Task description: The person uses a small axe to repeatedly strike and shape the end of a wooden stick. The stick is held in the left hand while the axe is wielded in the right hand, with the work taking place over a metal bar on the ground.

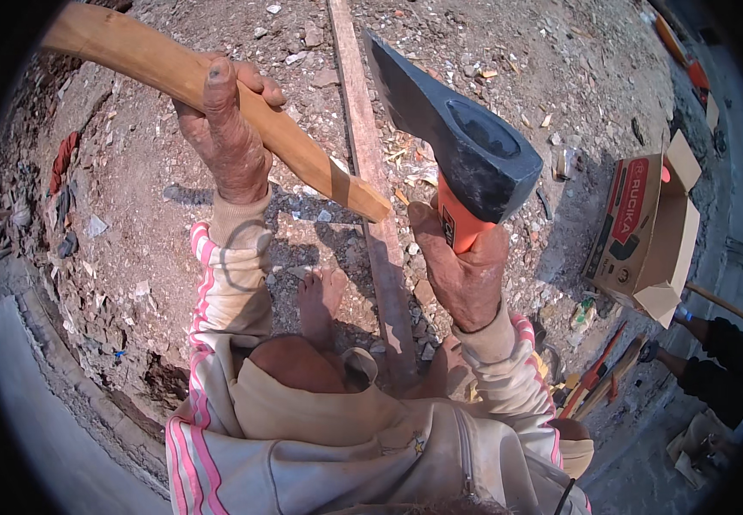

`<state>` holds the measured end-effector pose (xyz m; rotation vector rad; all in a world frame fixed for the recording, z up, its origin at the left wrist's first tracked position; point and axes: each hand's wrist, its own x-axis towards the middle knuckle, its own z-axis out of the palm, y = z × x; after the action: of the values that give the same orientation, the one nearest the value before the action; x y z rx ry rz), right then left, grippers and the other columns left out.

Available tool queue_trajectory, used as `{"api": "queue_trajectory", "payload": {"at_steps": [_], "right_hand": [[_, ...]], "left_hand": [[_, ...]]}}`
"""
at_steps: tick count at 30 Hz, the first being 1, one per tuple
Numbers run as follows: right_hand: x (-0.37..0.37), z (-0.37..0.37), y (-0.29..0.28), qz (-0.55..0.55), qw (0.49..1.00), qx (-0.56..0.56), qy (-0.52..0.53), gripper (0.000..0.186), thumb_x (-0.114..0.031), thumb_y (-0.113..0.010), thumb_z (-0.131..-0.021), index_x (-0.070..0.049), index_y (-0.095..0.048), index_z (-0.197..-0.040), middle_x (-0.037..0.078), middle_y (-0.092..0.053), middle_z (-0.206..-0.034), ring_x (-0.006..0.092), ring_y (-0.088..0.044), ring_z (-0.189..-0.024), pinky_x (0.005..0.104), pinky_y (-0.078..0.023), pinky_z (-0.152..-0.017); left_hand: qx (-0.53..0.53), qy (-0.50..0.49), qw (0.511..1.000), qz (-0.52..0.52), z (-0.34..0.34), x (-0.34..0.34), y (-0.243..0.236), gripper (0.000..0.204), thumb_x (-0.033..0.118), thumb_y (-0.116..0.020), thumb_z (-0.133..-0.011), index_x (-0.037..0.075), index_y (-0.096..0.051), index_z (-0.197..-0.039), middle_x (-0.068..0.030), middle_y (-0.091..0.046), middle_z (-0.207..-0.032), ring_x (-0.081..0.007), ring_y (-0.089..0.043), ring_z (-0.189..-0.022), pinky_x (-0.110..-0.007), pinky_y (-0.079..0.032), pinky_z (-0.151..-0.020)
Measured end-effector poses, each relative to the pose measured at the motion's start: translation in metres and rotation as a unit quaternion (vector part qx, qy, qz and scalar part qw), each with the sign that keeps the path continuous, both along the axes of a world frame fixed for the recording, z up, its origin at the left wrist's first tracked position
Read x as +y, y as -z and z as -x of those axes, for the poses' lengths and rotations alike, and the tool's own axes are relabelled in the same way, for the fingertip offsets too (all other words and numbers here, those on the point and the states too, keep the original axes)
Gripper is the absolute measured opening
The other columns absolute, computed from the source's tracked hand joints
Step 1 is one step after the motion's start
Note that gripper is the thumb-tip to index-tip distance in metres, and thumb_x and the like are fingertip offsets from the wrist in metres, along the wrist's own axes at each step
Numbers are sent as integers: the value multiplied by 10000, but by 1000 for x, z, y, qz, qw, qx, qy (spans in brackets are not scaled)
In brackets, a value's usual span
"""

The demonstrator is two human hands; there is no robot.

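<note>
My left hand (232, 142) is closed round a smooth, slightly curved wooden handle (311, 159), with the thumb lying along its near side. The handle slants from the upper left down to a blunt end near the middle. In my right hand (467, 275) is an axe, gripped close under its head by the orange handle (457, 219). Its black axe head (491, 150) is uppermost, and the blade points to the upper left. The wooden handle's end and the axe are apart. The lower part of the axe's handle is hidden by my hand.
A narrow wooden board (356, 94) lies on the rubble ground, running toward my bare feet. At the right stands an open cardboard box (646, 227). Orange-and-wood long-handled tools (594, 378) lie below it, near another person's dark-clothed limbs (715, 365).
</note>
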<state>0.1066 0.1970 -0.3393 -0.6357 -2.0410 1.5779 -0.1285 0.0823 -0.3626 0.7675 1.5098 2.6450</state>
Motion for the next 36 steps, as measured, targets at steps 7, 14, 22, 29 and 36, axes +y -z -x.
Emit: {"api": "queue_trajectory", "payload": {"at_steps": [7, 14, 22, 29, 36], "right_hand": [[-19, -29, 153, -88, 950, -290, -71, 272, -168, -716, -913, -4, -634, -1115, 139, -687, -842, 225, -670, -739, 384, -520, -683], [61, 4, 91, 56, 994, -98, -15, 299, -182, -703, -933, 15, -642, -1150, 102, -686, -832, 210, -653, -729, 375, -524, -701], [77, -46, 188, -11, 980, -190, -59, 279, -150, -703, -907, -22, -657, -1150, 234, -679, -856, 419, -685, -785, 454, -536, -702], [81, -35, 88, 62, 998, -14, -15, 250, -86, -749, -885, -23, -677, -1117, 147, -724, -855, 236, -731, -767, 330, -546, -699], [86, -91, 235, 32, 966, -251, -50, 254, -170, -718, -876, -15, -653, -1066, 97, -638, -772, 204, -639, -715, 353, -492, -660]], "left_hand": [[-31, 17, 999, 4, 18, -4, 5, 384, 290, -693, -974, 65, -496, -1214, -83, -572, -831, -197, -589, -687, -344, -542, -622], [-10, -3, 1000, -18, 20, 48, 56, 386, 293, -678, -976, 40, -472, -1183, -75, -577, -760, -187, -619, -629, -316, -565, -560], [-4, -11, 1000, 8, -20, 98, 74, 313, 218, -667, -982, 69, -505, -1204, -83, -576, -829, -207, -598, -691, -338, -539, -648], [3, -18, 1000, 4, -39, 85, 53, 306, 203, -667, -977, 71, -501, -1199, -83, -570, -818, -200, -594, -671, -329, -537, -615], [-20, -26, 999, 26, -62, 95, 73, 378, 195, -670, -970, 66, -458, -1255, -91, -569, -823, -192, -593, -671, -322, -539, -606]]}}
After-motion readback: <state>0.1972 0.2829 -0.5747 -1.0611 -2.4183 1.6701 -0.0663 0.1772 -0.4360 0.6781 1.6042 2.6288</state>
